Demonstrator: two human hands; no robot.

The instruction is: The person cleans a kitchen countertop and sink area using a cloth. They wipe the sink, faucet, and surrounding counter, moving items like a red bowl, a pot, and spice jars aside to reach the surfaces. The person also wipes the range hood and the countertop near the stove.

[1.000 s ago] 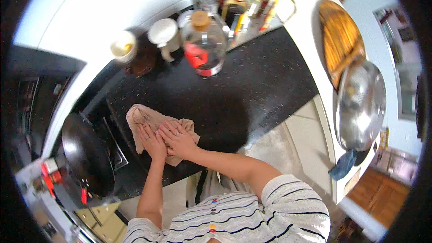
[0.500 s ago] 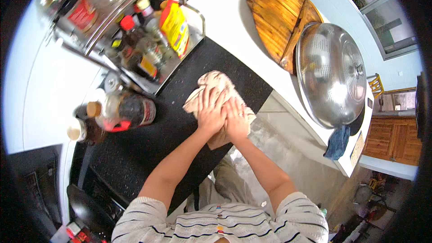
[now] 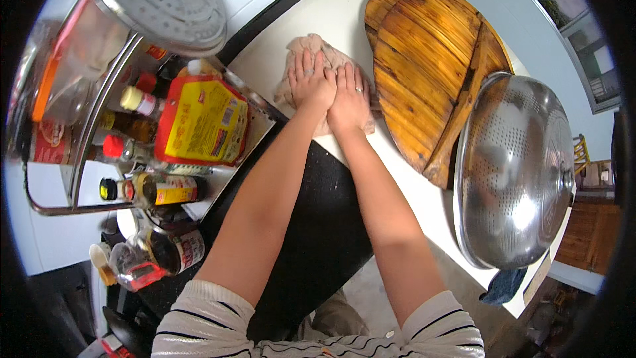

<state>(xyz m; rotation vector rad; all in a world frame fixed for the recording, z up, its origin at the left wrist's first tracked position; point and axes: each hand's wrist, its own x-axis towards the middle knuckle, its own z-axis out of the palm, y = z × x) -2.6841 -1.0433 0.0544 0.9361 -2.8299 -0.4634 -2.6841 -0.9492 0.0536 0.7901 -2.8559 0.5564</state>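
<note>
A crumpled pale pinkish cloth [image 3: 309, 44] lies on the white countertop [image 3: 265, 59], left of a round wooden lid. My left hand [image 3: 313, 85] presses flat on the cloth with its fingers stretched out. Beside it my right hand [image 3: 348, 101] also lies flat on the cloth, fingers extended and a ring on one of them. The two hands touch along their inner edges. Neither is wrapped round anything. Both arms reach forward over the black countertop [image 3: 324, 205], and the cloth beneath the palms is hidden.
Right of the cloth lie the wooden lid [image 3: 424, 59] and a large domed metal lid [image 3: 513, 172]. On the left, a metal rack [image 3: 106, 113] holds bottles and a yellow-red packet [image 3: 202, 119]. A large bottle [image 3: 162, 252] stands below it. A dark cloth [image 3: 503, 286] hangs at the counter's right edge.
Both hands and the cloth under them have moved forward from the black countertop onto the white one. My arms are stretched further out, and the whole view has shifted.
</note>
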